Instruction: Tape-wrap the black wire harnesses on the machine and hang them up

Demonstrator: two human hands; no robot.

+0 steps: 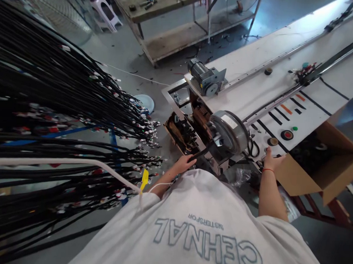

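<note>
A black cable (203, 150) slants up and right toward the round motor (228, 130), its near end clamped in the left hand (185, 163), while the right hand (272, 160) rests fingers-together against the cardboard box (319, 171).

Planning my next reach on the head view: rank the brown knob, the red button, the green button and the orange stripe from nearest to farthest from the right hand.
From the right hand:
1. Brown knob, just above the fingertips.
2. Red button, up and to the right.
3. Green button, just beyond the red one.
4. Orange stripe, farther up the panel.
</note>
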